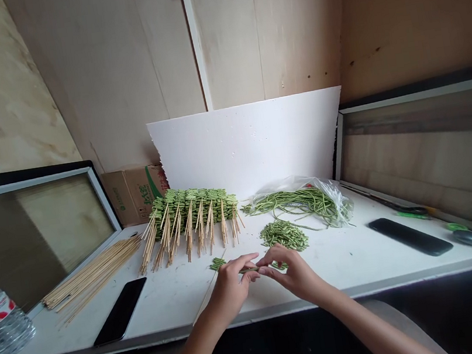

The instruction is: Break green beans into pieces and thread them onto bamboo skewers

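Near the front edge of the white table, my left hand [232, 280] and my right hand [289, 271] meet, fingers pinched around a thin stick with green pieces, mostly hidden by the fingers. Just behind my left hand lies a short row of green bean pieces [217, 264]. A pale stick [205, 300] slants beside my left wrist. Behind my right hand is a heap of cut bean pieces [284, 235]. Stacked skewers of green beans [195, 203] stand at the back left, their bare sticks pointing forward. Long uncut beans [301, 199] lie in a clear bag at the back right.
Bare wooden skewers [95, 272], a black phone [121, 312] and a water bottle [0, 321] are at the left. A dark phone-like object [410, 236] and a mouse [470, 237] lie at the right. A white board [249, 145] stands behind.
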Demonstrator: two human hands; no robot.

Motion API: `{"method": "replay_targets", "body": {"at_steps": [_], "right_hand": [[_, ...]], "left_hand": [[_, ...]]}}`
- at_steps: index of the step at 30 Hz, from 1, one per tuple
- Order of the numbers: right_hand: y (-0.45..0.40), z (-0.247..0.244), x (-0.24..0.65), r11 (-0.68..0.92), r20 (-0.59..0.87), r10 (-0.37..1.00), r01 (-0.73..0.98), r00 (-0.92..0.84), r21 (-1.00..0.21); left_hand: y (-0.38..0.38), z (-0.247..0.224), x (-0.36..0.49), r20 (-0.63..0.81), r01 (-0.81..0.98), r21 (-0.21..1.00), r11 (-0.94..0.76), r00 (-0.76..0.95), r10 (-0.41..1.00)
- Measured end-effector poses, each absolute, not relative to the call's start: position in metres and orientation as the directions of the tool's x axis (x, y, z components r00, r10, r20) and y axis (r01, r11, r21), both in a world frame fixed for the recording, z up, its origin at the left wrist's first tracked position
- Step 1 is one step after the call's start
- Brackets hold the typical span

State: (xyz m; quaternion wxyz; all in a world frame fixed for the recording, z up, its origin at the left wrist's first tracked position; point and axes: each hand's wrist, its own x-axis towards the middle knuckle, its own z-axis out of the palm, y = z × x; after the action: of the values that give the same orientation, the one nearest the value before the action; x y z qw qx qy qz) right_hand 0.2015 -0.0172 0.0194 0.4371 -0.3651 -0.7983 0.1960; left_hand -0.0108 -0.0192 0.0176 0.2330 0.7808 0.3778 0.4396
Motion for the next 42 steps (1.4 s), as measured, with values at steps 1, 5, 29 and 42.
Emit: {"method": "replay_targets", "body": {"at_steps": [1, 5, 29, 42], "right_hand": [[-0.018, 0.021, 0.201, 0.666, 0.569, 0.746, 0.408, -0.346, -0.625], [-0.02, 0.026, 0.204, 0.676, 0.609, 0.735, 0.402, -0.299, -0.618], [-0.031, 0.034, 0.194, 0.78, 0.701, 0.624, 0.219, -0.347, -0.586], [0.027, -0.019, 0.249, 0.48, 0.534, 0.816, 0.777, -0.224, -0.407]], "left_hand": [[-0.02, 0.019, -0.011, 0.525, 0.391, 0.683, -0.616, 0.324, 0.787], [-0.021, 0.024, -0.014, 0.58, 0.451, 0.613, -0.649, 0.301, 0.757], [-0.011, 0.036, -0.032, 0.528, 0.479, 0.644, -0.596, 0.286, 0.8], [-0.006, 0.024, -0.03, 0.248, 0.174, 0.933, -0.314, 0.32, 0.914]]}}
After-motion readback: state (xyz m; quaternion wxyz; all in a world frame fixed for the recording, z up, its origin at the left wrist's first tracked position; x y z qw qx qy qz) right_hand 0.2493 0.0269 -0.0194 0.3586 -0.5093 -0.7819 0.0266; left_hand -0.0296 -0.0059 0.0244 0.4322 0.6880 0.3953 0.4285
